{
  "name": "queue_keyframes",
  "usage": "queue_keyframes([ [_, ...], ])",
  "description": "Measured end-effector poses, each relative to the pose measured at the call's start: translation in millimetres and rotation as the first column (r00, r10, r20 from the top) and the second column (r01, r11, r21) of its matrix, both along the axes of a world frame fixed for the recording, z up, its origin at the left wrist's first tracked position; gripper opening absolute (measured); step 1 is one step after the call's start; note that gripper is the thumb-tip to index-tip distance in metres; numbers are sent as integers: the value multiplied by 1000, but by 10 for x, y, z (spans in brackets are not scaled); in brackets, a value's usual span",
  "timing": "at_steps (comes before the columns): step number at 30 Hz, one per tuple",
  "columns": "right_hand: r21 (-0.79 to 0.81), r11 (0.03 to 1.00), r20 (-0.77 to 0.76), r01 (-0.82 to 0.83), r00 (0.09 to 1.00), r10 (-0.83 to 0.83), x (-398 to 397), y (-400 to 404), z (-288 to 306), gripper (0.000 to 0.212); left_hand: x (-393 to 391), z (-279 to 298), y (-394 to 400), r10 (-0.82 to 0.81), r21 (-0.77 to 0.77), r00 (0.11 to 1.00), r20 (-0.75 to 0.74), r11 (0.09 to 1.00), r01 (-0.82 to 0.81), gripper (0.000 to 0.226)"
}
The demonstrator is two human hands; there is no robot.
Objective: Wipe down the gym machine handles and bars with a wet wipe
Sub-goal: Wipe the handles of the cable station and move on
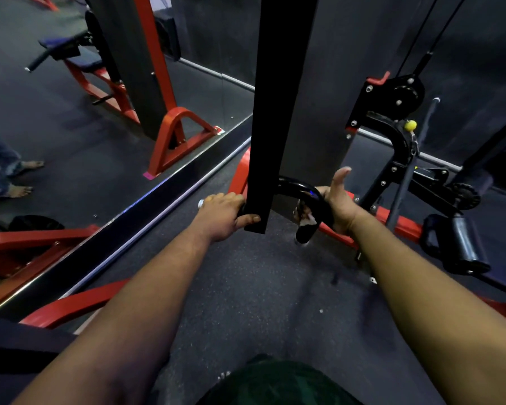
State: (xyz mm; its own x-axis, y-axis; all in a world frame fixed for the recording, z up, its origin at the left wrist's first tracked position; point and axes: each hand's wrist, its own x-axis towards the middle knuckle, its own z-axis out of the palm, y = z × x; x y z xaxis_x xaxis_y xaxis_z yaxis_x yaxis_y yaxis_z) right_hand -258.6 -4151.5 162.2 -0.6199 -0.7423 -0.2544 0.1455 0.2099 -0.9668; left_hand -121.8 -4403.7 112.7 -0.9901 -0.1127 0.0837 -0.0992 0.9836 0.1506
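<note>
Gripping the left handle [205, 203] in our left hand [221, 216], we pinch the wet wipe [306, 219] around the curved black bar [297, 185] with our right hand [335, 200], thumb raised. Risk: wipe slipping off the bend.

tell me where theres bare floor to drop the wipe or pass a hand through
Bare dark floor lies between the two forearms, bordered by the mirror base rail to the left. It is crowded ahead, where the left hand and right hand hold the curved black handle behind the black upright.
</note>
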Motion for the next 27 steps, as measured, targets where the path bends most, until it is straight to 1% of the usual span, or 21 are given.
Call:
queue_keyframes([
  [2,8,995,2,94,996,-94,54,19,-238,116,5,-3,5,7,4,1000,4,1000,-7,87],
  [5,-22,990,36,136,990,-135,237,52,-565,106,21,10,14,7,6,1000,6,1000,-7,87],
  [7,-58,982,94,179,980,-173,336,70,-699,106,42,18,17,4,6,1000,2,1000,-4,86],
  [9,-85,981,87,177,982,-170,347,73,-681,110,53,16,15,5,7,1000,-3,1000,-5,85],
  [11,-89,981,43,172,985,-168,308,34,-471,112,53,2,10,5,10,1000,-3,1000,-5,87],
  [13,-124,979,35,160,987,-157,216,-9,-204,115,38,-10,-2,3,10,1000,-9,1000,-3,88],
  [15,-147,977,-16,152,988,-156,125,-33,-79,115,24,-10,-8,-3,12,1000,-14,1000,3,87],
  [18,-123,974,-82,192,976,-203,138,2,-212,110,9,-12,-6,-8,13,1000,-17,1000,8,86],
  [20,-105,969,-78,223,970,-231,247,67,-417,107,8,-15,-5,-6,9,1000,-12,1000,6,88],
  [22,-99,957,-51,273,959,-279,398,115,-622,104,12,-18,-7,-6,18,1000,-1,1000,6,90],
  [24,-96,927,-33,363,929,-368,531,103,-779,98,18,-16,-7,-6,24,1000,3,1000,6,89],
  [27,-80,842,-64,533,840,-538,661,9,-866,91,12,-11,-2,-8,15,1000,-2,1000,8,87],
])
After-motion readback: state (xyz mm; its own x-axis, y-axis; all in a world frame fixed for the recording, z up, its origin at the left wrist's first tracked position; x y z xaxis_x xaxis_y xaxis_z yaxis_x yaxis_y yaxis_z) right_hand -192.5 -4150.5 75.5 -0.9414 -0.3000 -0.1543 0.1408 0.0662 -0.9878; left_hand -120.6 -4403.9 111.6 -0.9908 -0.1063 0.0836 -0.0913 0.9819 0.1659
